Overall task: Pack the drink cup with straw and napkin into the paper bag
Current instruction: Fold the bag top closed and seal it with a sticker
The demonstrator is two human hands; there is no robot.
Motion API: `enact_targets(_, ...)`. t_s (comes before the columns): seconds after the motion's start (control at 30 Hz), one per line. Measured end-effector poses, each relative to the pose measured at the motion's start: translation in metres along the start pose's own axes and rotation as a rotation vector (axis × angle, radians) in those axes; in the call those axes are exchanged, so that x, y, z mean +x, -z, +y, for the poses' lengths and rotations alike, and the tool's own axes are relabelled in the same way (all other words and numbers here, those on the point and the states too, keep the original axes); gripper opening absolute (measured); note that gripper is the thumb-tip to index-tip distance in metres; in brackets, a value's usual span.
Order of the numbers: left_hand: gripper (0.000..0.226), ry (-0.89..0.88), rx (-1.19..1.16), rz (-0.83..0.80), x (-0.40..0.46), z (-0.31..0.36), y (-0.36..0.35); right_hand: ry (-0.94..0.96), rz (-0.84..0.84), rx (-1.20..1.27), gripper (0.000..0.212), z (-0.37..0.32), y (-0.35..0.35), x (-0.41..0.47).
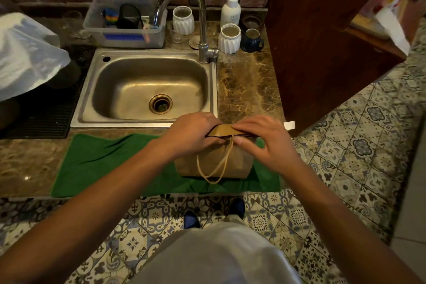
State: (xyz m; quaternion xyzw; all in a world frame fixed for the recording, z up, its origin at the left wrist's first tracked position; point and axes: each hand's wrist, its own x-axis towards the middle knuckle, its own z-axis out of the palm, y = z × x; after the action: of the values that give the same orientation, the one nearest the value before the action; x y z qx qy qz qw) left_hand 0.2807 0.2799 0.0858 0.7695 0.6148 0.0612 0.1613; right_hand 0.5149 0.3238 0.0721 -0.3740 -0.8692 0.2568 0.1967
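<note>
Head view: both hands on creased brown paper bag (214,161).

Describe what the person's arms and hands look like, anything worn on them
Both forearms are bare from the bottom corners of the frame up to the wrists, with no sleeves in view. The left hand and right hand wear no gloves, and no watch, bracelet or ring shows. The person wears a light grey top and dark blue shoes.
</note>
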Motion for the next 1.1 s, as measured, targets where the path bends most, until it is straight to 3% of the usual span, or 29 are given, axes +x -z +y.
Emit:
enact_targets(0.1,0.061,-0.039,0.008,0.002,-0.004,0.0,-0.003,-0.03,0.043,0.062,0.037,-0.007,0.006,0.015)
enact_targets(0.2,0.071,-0.072,-0.012,0.004,-0.008,-0.001,-0.008,-0.12,-0.08,-0.001,0.019,-0.014,0.011,0.031)
enact_targets(0.33,0.079,-0.109,-0.02,0.019,-0.012,-0.005,-0.011,-0.101,-0.272,-0.164,0.047,-0.019,0.01,0.045)
enact_targets(0.4,0.088,-0.099,-0.041,0.073,-0.013,-0.008,-0.012,-0.073,-0.334,-0.212,0.047,-0.022,0.007,0.047)
enact_targets(0.53,0.095,-0.026,-0.011,0.105,-0.017,-0.011,-0.016,-0.072,-0.235,-0.347,0.041,-0.03,-0.004,0.043)
enact_targets(0.7,0.066,-0.04,0.003,0.115,-0.019,-0.017,-0.014,-0.122,-0.186,-0.346,0.037,-0.03,-0.014,0.041)
enact_targets(0.8,0.049,0.049,0.059,0.092,-0.017,-0.019,-0.011,-0.12,-0.175,-0.341,0.034,-0.032,-0.018,0.039)
enact_targets(0.9,0.043,0.086,0.086,0.095,-0.013,-0.016,-0.01,-0.111,-0.173,-0.335,0.036,-0.032,-0.017,0.038)
enact_targets(1.03,0.043,0.105,0.045,0.105,-0.014,-0.018,-0.007,-0.102,-0.289,-0.341,0.059,-0.023,-0.007,0.034)
enact_targets(1.1,0.043,0.105,0.018,0.087,-0.013,-0.019,-0.007,-0.127,-0.298,-0.362,0.059,-0.018,-0.002,0.033)
